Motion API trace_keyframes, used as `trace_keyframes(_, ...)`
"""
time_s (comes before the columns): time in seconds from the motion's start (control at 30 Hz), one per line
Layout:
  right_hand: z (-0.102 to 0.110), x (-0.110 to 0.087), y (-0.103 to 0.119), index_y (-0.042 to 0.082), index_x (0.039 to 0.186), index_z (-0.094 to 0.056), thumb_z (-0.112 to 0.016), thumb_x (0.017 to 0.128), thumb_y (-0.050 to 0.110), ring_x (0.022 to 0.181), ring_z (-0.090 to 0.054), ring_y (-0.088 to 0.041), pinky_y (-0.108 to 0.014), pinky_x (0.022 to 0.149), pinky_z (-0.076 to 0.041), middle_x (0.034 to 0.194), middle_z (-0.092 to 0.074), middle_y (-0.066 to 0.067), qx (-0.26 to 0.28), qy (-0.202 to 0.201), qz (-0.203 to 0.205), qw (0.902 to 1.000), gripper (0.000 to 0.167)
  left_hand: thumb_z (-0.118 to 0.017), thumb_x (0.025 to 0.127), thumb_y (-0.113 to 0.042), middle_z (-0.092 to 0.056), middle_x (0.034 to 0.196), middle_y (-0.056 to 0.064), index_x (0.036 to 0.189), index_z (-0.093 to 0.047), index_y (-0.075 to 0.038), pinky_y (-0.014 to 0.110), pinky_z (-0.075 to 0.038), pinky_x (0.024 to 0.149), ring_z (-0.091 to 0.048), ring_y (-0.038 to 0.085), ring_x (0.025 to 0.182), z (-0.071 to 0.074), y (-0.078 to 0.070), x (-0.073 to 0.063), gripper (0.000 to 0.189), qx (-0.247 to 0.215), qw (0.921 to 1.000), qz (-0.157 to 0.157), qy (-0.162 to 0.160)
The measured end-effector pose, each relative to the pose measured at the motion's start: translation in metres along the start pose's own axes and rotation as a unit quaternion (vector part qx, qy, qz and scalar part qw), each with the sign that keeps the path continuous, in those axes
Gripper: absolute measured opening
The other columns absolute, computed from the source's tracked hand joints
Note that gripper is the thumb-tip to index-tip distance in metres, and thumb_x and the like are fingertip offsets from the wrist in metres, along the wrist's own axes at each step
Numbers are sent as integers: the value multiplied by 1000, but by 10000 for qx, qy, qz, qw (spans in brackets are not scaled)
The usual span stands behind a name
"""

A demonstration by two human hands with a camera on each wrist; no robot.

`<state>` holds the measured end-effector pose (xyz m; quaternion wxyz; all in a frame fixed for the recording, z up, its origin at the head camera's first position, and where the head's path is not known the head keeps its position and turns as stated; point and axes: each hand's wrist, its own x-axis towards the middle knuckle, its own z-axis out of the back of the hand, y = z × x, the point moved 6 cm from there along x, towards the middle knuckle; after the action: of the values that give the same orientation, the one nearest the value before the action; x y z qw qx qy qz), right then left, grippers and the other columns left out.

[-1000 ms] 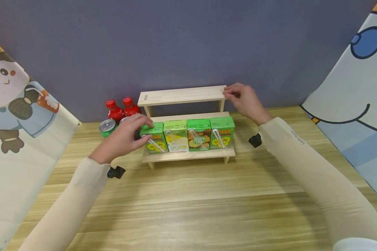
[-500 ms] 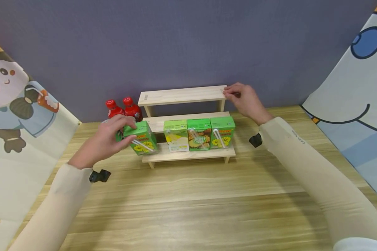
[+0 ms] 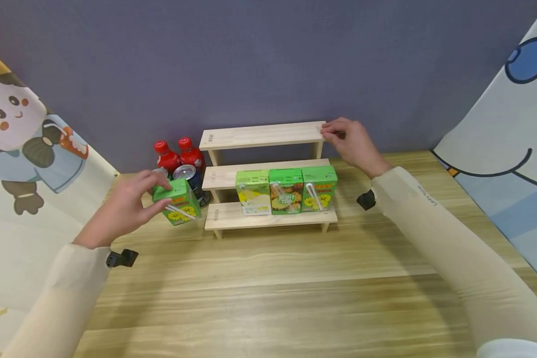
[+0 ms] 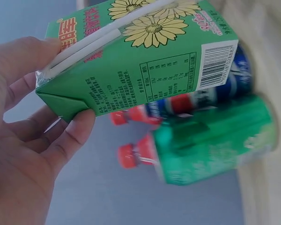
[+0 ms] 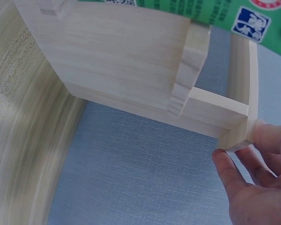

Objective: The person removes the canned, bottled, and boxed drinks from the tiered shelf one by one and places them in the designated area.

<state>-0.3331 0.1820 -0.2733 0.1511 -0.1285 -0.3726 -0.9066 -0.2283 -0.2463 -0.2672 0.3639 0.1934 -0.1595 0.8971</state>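
Note:
In the head view my left hand (image 3: 125, 206) grips a green drink carton (image 3: 179, 205), printed with yellow flowers and a straw on its front, off the left end of a three-tier wooden rack (image 3: 264, 135). The left wrist view shows the carton (image 4: 164, 61) tilted, with thumb and fingers at one end. My right hand (image 3: 352, 145) pinches the right end of the rack's top tier; its fingers are seen at that corner in the right wrist view. On the lowest tier stand a yellow-green carton (image 3: 253, 194), a pineapple carton (image 3: 286, 193) and another flower carton (image 3: 319, 190).
Left of the rack stand two red-capped bottles (image 3: 167, 157), a dark blue can (image 3: 192, 181) and a green can (image 4: 215, 147), partly hidden behind the left hand and carton. A grey wall (image 3: 268, 64) rises behind; printed panels flank the wooden tabletop (image 3: 268, 288).
My left hand has taken the flower carton from the left end of the lowest tier and carried it leftward. The right hand stays at the top tier's end.

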Motion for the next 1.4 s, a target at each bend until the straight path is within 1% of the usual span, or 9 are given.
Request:
trace_keyframes(0.27, -2, 0, 1, -1, 113, -66, -57, 95, 17, 104, -56, -24, -36, 87, -46, 120, -58, -10, -9, -49, 69, 10000, 26, -79, 73, 0, -57, 97, -2, 96, -62, -10, 30, -47, 67, -52, 12, 78, -30, 16, -12, 30, -228, 9980, 410, 412)
trace_keyframes(0.4, -3, 0, 1, 0, 112, -67, -57, 95, 18, 104, -56, -24, -37, 87, -46, 119, -58, -9, -8, -65, 96, 9999, 27, -78, 73, 0, -56, 99, -2, 96, -62, -10, 32, -48, 68, -51, 12, 80, -39, 21, -15, 29, -289, 9966, 578, 514)
trace_keyframes(0.53, -2, 0, 1, -1, 112, -67, -57, 95, 18, 104, -56, -25, -37, 87, -46, 119, -58, -10, 51, -107, 96, 9999, 27, -78, 74, -1, -56, 100, -1, 97, -62, -10, 35, -48, 69, -51, 13, 80, -42, 25, -17, 29, -344, 9961, 658, 470)
trace_keyframes(0.63, -2, 0, 0, -2, 112, -67, -57, 95, 18, 104, -56, -25, -37, 87, -47, 120, -58, -10, 61, -128, 79, 9999, 27, -78, 75, -2, -57, 102, 1, 99, -62, -8, 37, -48, 70, -52, 15, 84, -43, 27, -17, 30, -384, 9967, 617, 361)
trace_keyframes(0.73, -1, 0, -1, -2, 112, -66, -57, 95, 17, 104, -56, -25, -37, 87, -47, 120, -58, -10, 67, -131, 58, 9999, 27, -78, 74, -2, -59, 104, 4, 100, -62, -7, 40, -47, 74, -54, 19, 91, -45, 28, -16, 31, -381, 9978, 483, 226)
trace_keyframes(0.83, -1, 0, -2, -2, 112, -67, -58, 95, 17, 104, -57, -24, -36, 87, -47, 119, -58, -10, 63, -131, 46, 9999, 27, -80, 72, -1, -59, 105, 5, 96, -63, -8, 41, -44, 79, -51, 22, 97, -47, 28, -14, 30, -331, 9987, 369, 138)
trace_keyframes(0.97, -1, -1, -3, -2, 111, -67, -57, 95, 17, 103, -57, -23, -36, 86, -47, 119, -59, -9, 82, -155, 48, 9998, 26, -82, 69, 0, -57, 102, 2, 92, -63, -10, 39, -41, 81, -47, 21, 97, -49, 28, -11, 31, -227, 9993, 270, 91)
trace_keyframes(1.17, -1, -1, -1, -2, 110, -67, -57, 95, 17, 102, -57, -24, -36, 86, -47, 119, -59, -10, 91, -165, 75, 9998, 27, -82, 69, 0, -56, 100, 2, 95, -61, -9, 39, -40, 82, -47, 22, 96, -51, 28, -9, 35, -116, 9998, 155, -40)
trace_keyframes(1.4, -1, 0, -1, -1, 110, -67, -57, 95, 16, 102, -57, -23, -36, 86, -47, 118, -59, -10, 48, -190, 88, 9998, 25, -82, 69, 2, -55, 102, 3, 97, -60, -8, 41, -40, 85, -47, 24, 98, -52, 31, -7, 37, -90, 9997, 207, -34)
